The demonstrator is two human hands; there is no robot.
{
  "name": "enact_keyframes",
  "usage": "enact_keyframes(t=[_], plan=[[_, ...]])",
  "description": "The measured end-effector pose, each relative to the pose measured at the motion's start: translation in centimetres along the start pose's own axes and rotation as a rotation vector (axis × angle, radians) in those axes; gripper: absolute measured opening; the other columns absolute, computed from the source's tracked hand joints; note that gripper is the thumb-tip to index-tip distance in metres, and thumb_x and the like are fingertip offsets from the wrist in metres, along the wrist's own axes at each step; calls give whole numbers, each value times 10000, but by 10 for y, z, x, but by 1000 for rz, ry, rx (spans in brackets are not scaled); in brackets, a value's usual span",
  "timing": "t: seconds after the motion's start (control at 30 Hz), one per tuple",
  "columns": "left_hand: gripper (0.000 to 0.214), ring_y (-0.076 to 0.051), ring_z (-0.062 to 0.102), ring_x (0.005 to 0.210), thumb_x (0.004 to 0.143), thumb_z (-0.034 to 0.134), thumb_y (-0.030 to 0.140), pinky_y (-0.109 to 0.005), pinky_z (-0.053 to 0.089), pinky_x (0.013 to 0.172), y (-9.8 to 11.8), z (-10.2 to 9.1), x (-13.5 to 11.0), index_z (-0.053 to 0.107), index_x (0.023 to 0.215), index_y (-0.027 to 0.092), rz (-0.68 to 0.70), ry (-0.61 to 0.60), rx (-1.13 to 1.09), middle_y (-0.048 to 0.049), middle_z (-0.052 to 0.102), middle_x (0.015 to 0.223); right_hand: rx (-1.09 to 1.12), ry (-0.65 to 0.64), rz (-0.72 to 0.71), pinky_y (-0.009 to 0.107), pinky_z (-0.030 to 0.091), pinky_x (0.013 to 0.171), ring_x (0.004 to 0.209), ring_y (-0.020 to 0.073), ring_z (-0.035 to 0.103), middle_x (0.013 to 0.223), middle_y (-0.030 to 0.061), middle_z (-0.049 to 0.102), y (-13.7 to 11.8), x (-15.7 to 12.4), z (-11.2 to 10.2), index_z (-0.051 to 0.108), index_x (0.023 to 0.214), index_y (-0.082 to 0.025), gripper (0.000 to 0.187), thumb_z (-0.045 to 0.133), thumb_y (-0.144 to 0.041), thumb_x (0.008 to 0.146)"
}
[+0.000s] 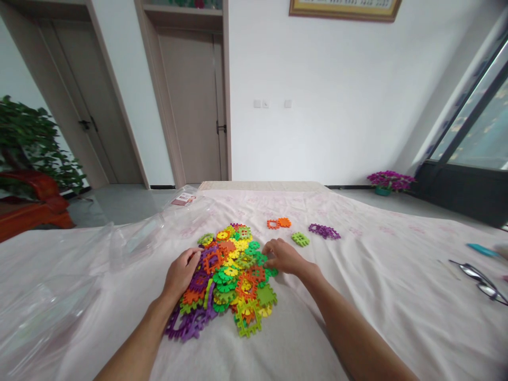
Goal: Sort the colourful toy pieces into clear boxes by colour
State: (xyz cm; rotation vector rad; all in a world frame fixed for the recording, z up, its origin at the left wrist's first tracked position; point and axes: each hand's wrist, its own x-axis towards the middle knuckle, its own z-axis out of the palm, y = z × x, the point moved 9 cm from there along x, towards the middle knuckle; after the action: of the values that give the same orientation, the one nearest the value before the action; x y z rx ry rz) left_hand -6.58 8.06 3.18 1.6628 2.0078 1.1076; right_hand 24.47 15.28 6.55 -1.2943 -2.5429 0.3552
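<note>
A heap of flat plastic interlocking pieces (228, 275) in green, yellow, orange and purple lies on a pale pink cloth (357, 296). My left hand (181, 274) rests on the heap's left side, its fingers curled down onto purple and orange pieces. On the heap's right edge my right hand (282, 256) has its fingers bent and pinched at a green piece (265, 260). Set apart beyond the heap are two joined orange pieces (278, 223), a light green piece (300, 239) and a short purple chain (324, 231).
A clear plastic bag (138, 241) lies crumpled to the left of the heap. Glasses (482, 282) and a teal object (482, 250) lie at the right edge. Doors, a potted plant (27, 143) and a window stand beyond the bed.
</note>
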Motion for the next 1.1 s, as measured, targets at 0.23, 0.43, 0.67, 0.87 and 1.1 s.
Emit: enact_keyframes(t=[0.23,0.43,0.67,0.87,1.1], plan=[[406,-229,632,1111,894,410,512,-300,454,959,-2,1,0,684,1064,266,7,4,-3,-5,713,1171,409,57,126,209,395,577,635,120,583,692,-10,678,28,7,5,679,783,-176,115,660,-285,749],[401,-230,631,1119,896,406,502,-303,454,953,-1,0,-1,681,1073,269,-7,1,1,-4,711,1178,471,85,215,213,405,566,620,126,590,683,16,688,76,1,-16,685,745,-157,151,648,-300,717],[415,-234,638,1111,892,406,517,-299,463,945,3,-1,-2,684,1072,265,-6,1,3,-6,716,1169,159,116,374,228,338,548,597,137,581,642,10,668,117,-21,-41,717,723,-177,151,594,-265,734],[415,-243,625,1122,899,398,513,-318,451,947,2,0,-2,669,1097,268,-25,-11,16,-14,706,1180,84,85,332,228,328,582,645,142,575,658,4,657,113,-21,-31,690,686,-188,157,560,-244,753],[416,-239,638,1098,894,407,512,-309,460,934,2,-1,-2,678,1093,268,-17,0,18,-11,716,1165,-117,146,428,248,369,640,775,182,626,838,59,711,117,-23,-41,727,802,-198,187,541,-223,799]])
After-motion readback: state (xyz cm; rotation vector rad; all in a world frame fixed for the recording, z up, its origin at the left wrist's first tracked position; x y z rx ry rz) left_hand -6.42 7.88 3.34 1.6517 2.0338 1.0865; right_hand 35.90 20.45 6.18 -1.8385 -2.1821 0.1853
